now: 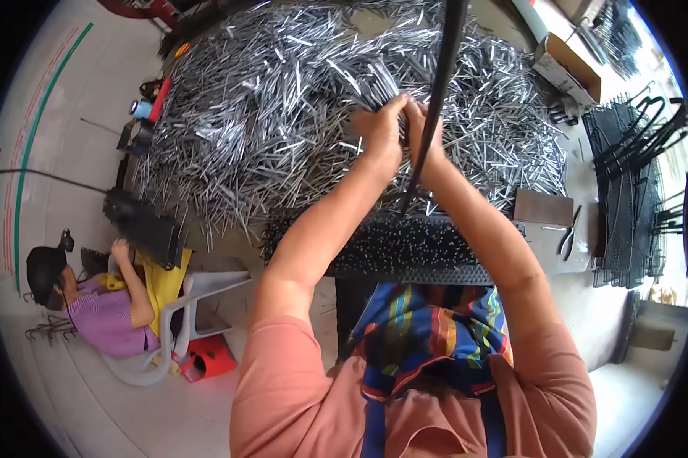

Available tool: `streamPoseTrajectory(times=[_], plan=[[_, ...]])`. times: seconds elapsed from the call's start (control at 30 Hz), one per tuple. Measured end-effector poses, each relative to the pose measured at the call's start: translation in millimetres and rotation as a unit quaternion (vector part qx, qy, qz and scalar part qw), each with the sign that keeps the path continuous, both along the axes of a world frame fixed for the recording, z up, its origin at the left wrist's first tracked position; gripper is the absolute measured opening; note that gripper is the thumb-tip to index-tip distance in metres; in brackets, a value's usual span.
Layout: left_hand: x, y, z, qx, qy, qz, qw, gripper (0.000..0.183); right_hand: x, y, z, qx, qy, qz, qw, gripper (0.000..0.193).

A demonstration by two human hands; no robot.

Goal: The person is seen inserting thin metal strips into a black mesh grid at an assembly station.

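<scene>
My left hand (382,131) and my right hand (425,131) meet over a broad heap of thin silvery metal strips (245,114). Both are closed around a bundle of strips (377,82), whose ends fan out beyond my fingers. Just in front of my body lies a black perforated rack (397,248), dotted with many small pale tips. A dark rod (445,65) rises from near the rack and crosses in front of my right hand, hiding part of it.
On the right are pliers (569,233), a brown plate (542,207), a cardboard box (565,70) and stacked black racks with hooks (626,175). Another person (111,313) sits on a grey chair (168,336) at left, beside a red container (210,359).
</scene>
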State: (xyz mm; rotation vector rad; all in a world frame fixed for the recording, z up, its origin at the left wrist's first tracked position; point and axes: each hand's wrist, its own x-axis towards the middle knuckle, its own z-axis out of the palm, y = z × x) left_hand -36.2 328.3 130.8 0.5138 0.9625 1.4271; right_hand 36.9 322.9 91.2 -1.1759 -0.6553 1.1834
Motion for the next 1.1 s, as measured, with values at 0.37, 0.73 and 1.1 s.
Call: streamPoseTrajectory(times=[0.37, 0.73, 1.1], plan=[[-85.0, -148.3, 10.8, 0.071, -0.005, -0.158, 0.985, 0.029, 70.6, -191.4, 28.1, 0.130, -0.340, 0.210, 0.907, 0.036], [-30.5, -345.5, -97.8, -0.076, -0.141, -0.557, 0.815, 0.048, 66.3, -303.7, -6.5, 0.090, -0.204, 0.464, 0.857, 0.058], [-4.9, -309.8, -168.1, -0.176, -0.025, -0.344, 0.922, 0.036, 106.9, -339.0, -67.8, -0.244, -0.117, 0.175, 0.946, 0.021]])
